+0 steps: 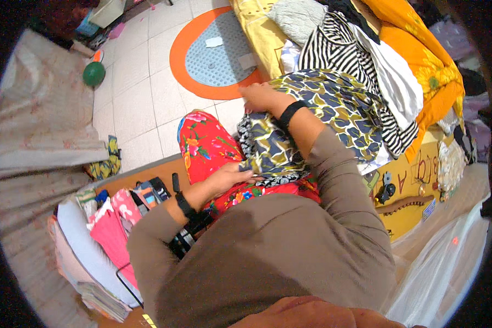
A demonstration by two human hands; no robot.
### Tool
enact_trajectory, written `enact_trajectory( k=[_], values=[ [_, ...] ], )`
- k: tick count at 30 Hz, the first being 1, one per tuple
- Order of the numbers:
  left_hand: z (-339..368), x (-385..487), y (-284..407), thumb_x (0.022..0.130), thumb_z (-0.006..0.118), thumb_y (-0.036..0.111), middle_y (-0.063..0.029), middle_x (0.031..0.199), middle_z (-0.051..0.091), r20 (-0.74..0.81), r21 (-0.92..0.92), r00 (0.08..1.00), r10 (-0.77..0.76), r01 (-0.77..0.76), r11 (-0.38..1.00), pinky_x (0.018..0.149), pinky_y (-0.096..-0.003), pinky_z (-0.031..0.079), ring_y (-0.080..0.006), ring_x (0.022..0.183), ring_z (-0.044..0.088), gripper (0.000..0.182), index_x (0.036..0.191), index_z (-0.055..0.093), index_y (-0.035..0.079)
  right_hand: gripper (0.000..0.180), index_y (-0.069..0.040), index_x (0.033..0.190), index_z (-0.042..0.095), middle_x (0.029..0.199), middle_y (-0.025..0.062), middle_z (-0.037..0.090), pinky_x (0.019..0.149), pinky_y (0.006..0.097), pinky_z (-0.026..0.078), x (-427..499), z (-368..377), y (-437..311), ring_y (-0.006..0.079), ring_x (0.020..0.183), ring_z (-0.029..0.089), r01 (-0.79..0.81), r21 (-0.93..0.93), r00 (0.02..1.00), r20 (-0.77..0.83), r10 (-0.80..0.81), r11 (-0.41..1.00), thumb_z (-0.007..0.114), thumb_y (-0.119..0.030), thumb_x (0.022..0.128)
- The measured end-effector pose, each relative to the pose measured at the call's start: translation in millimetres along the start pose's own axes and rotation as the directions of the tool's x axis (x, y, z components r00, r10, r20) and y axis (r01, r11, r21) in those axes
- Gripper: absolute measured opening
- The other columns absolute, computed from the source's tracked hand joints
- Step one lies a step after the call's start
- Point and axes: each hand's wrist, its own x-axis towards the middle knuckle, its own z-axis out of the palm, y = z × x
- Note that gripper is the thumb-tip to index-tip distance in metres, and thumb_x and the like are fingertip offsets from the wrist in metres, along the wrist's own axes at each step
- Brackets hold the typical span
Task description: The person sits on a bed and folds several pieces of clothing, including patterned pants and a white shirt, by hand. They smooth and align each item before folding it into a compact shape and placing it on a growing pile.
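A dark blue, olive and white leaf-print cloth (332, 110) lies partly across my lap and partly over a pile of clothes at the right. My left hand (233, 177) grips its folded lower edge, thumb on top, above my red floral trousers (207, 143). At the far edge of the lap part, my right hand (259, 97) bends over the cloth with its fingers curled; whether it pinches the fabric cannot be told. A black-and-white patterned fabric (245, 133) shows along the cloth's edges.
A black-and-white striped garment (332, 45) and a white cloth (397, 78) are heaped on the right. Folded clothes, one a pink garment (110, 233), lie beside a pale pillow (86, 246) at lower left. An orange-rimmed mat (180, 61) and a green ball (94, 74) are on the tiled floor.
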Motion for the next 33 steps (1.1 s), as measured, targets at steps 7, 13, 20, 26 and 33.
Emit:
enact_trajectory(
  k=[7, 13, 20, 26, 33],
  values=[
    [-27, 15, -18, 0.098, 0.056, 0.023, -0.0086, 0.120, 0.065, 0.097, 0.092, 0.995, -0.034, 0.025, 0.995, 0.102, -0.0327, 0.042, -0.0191, 0.113, 0.059, 0.037, 0.124, 0.060, -0.003, 0.033, -0.006, 0.112, 0.059, 0.117, 0.0141, 0.060, 0.089, 0.0486, 0.045, -57, -39, -13, 0.0361, 0.105, 0.057, 0.228, -0.104, 0.779, -0.577, -0.245, 0.968, 0.069, -0.015, 0.081],
    [-44, 17, 16, 0.096, 0.058, 0.019, -0.0059, 0.103, 0.069, 0.180, 0.562, 0.978, 0.101, -0.187, 0.806, 0.090, -0.0287, 0.047, -0.0143, 0.100, 0.061, 0.024, 0.108, 0.065, -0.001, 0.053, -0.005, 0.122, 0.056, 0.131, 0.0179, 0.055, 0.101, 0.0435, 0.041, -204, -22, 58, 0.0364, 0.119, 0.052, -0.121, -0.027, 0.635, -0.771, 0.056, 0.992, 0.071, 0.003, 0.072],
    [-55, 32, 91, 0.094, 0.061, 0.019, -0.0020, 0.084, 0.064, -0.008, 0.672, 0.979, 0.206, -0.147, 0.726, 0.072, -0.0282, 0.049, -0.0104, 0.080, 0.059, 0.019, 0.093, 0.064, 0.001, 0.082, 0.003, 0.136, 0.045, 0.126, 0.0257, 0.058, 0.102, 0.0427, 0.041, -306, -10, 174, 0.0408, 0.118, 0.054, -0.521, 0.411, 0.405, -0.653, 0.640, 0.749, 0.083, -0.018, 0.067],
    [-15, 78, 106, 0.093, 0.063, 0.018, -0.0030, 0.085, 0.063, -0.012, 0.643, 0.945, 0.327, -0.244, 0.726, 0.073, -0.0280, 0.048, -0.0111, 0.081, 0.058, 0.018, 0.097, 0.063, 0.000, 0.028, 0.001, 0.106, 0.069, 0.095, 0.0020, 0.067, 0.070, 0.0256, 0.048, -297, 9, 213, 0.0100, 0.078, 0.059, -0.048, 0.907, 0.275, -0.392, 0.878, 0.419, 0.073, -0.019, 0.087],
    [5, 112, 89, 0.079, 0.069, 0.009, -0.0158, 0.114, 0.059, 0.249, 0.887, 0.726, 0.641, -0.437, 0.151, 0.095, -0.0435, 0.042, -0.0351, 0.109, 0.054, 0.022, 0.099, 0.062, 0.003, 0.025, -0.003, 0.104, 0.064, 0.103, 0.0049, 0.062, 0.087, 0.0297, 0.045, -310, 30, 202, 0.0181, 0.095, 0.058, -0.082, 0.705, 0.214, -0.678, 0.703, 0.705, 0.072, -0.010, 0.081]
  ],
)
